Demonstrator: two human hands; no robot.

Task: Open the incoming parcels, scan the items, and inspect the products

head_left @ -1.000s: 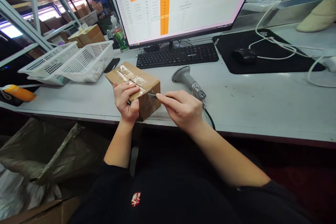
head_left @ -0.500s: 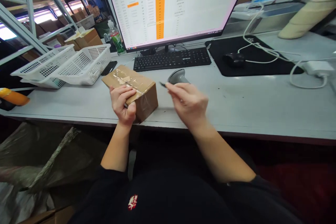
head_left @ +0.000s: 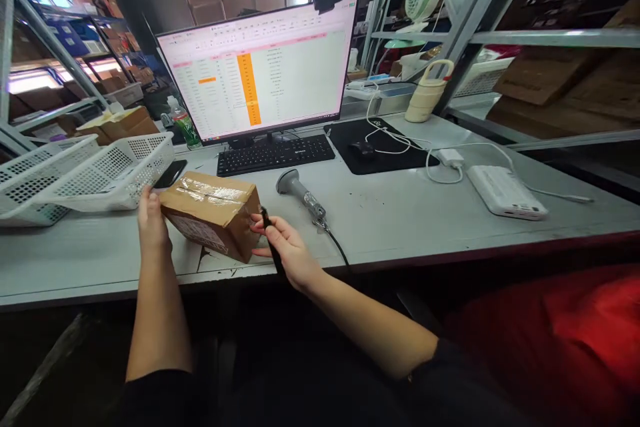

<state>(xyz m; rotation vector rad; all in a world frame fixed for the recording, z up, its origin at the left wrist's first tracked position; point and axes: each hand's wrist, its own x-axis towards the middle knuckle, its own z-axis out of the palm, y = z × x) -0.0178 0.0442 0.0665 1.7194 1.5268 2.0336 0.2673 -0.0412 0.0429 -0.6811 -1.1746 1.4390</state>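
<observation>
A taped brown cardboard box (head_left: 213, 212) lies tilted on the grey desk (head_left: 410, 213) near its front edge. My left hand (head_left: 151, 221) presses against the box's left end, fingers wrapped round its far side. My right hand (head_left: 285, 247) is at the box's right end and grips a thin black tool (head_left: 270, 240), probably a small knife or pen, whose tip touches the box's corner. A grey barcode scanner (head_left: 301, 195) lies just right of my right hand.
Two white mesh baskets (head_left: 80, 173) stand at the left, with a dark phone (head_left: 170, 173) beside them. Behind the box are a black keyboard (head_left: 275, 153) and a monitor (head_left: 260, 70). A black mouse mat (head_left: 385, 143), white cables and a white box (head_left: 505, 190) lie to the right.
The box has been turned and tipped. My left hand moved from its near corner to its left end. My right hand came back from the air to the box's right end. The view swung up and right.
</observation>
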